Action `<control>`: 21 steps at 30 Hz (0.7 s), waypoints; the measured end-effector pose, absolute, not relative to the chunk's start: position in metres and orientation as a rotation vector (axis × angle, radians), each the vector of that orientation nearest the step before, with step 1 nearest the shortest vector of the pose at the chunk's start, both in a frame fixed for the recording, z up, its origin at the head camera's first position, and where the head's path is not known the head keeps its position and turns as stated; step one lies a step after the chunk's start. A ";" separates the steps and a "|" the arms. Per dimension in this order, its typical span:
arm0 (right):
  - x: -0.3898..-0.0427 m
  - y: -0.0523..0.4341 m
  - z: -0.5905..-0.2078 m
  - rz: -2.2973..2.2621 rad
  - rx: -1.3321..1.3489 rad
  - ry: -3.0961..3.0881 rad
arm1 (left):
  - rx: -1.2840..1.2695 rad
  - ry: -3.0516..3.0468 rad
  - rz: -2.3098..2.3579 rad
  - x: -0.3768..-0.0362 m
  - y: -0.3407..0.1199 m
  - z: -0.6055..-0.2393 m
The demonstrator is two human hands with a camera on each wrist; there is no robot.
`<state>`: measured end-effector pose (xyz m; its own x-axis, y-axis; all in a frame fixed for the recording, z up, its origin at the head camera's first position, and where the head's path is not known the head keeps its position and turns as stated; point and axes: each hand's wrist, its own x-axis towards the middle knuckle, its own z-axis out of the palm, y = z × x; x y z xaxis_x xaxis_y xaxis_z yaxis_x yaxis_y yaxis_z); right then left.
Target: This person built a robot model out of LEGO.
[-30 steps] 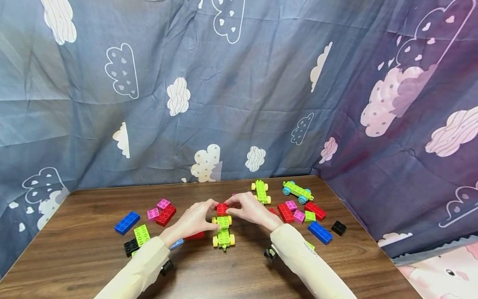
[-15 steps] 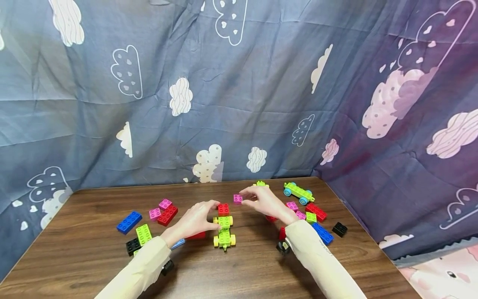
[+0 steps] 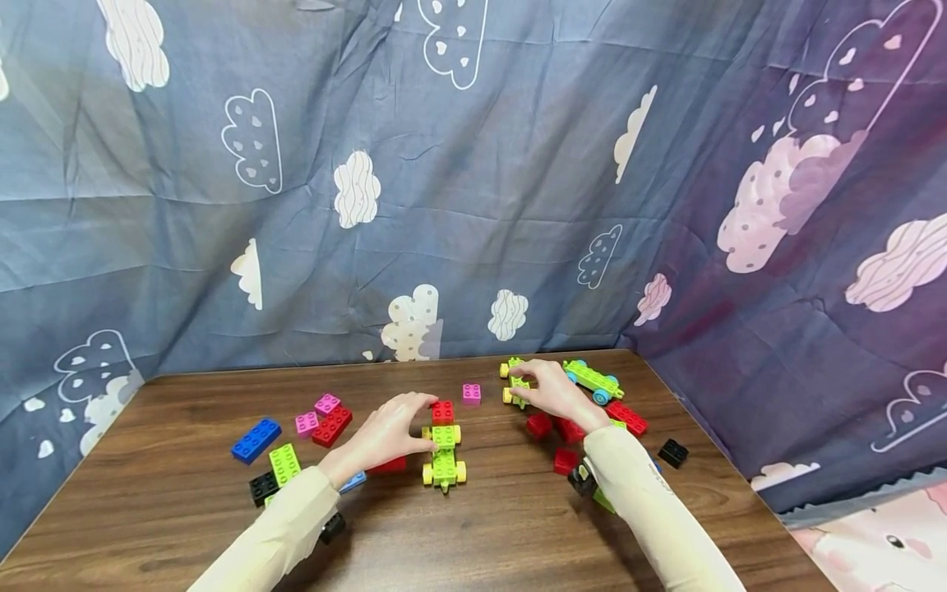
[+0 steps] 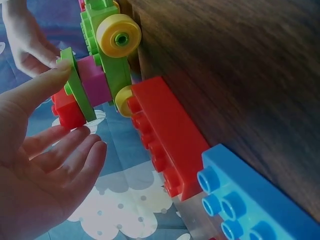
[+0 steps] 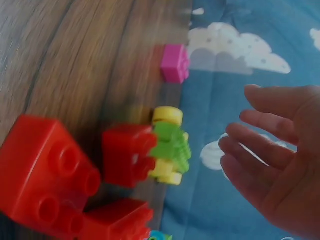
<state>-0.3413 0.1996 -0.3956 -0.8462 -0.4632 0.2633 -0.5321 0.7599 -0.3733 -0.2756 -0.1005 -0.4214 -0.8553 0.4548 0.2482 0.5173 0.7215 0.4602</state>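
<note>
A toy car [image 3: 445,470] of building bricks stands on the table, its green wheeled base fitted with yellow wheels. Upon the base sit a pink brick [image 4: 94,80], a green brick [image 4: 77,87] and a red brick [image 4: 70,110] that juts past the far end. My left hand [image 3: 388,427] holds this stack from the left, thumb on the green brick and fingertips by the red one. With spread, relaxed fingers, my right hand [image 3: 558,390] hovers over a second green wheeled base [image 3: 515,370] at the back, holding nothing.
A small pink brick [image 3: 471,394] lies behind the car. Red bricks [image 3: 566,460] and a black brick [image 3: 673,453] lie at right, below a blue-wheeled base [image 3: 594,379]. At left are a blue brick [image 3: 256,440] and several others. A patterned curtain [image 3: 473,205] hangs behind the table.
My right hand has let go of the red brick, passed the small pink brick and moved right and back to the second wheeled base. My left hand has stayed at the car.
</note>
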 end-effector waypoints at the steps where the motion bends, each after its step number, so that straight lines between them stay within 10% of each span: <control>1: -0.343 0.201 -0.397 0.636 0.789 -2.815 | -0.796 -2.805 -0.802 -0.276 -0.100 -0.421; 21: -0.362 0.203 -0.415 0.446 0.829 -2.988 | -0.859 -2.734 -0.712 -0.278 -0.097 -0.419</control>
<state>-0.3623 0.2030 -0.4151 -0.8601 -0.5033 0.0834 -0.5057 0.8196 -0.2694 -0.2776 -0.0967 -0.4192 -0.8147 0.4885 0.3124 0.5788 0.7173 0.3878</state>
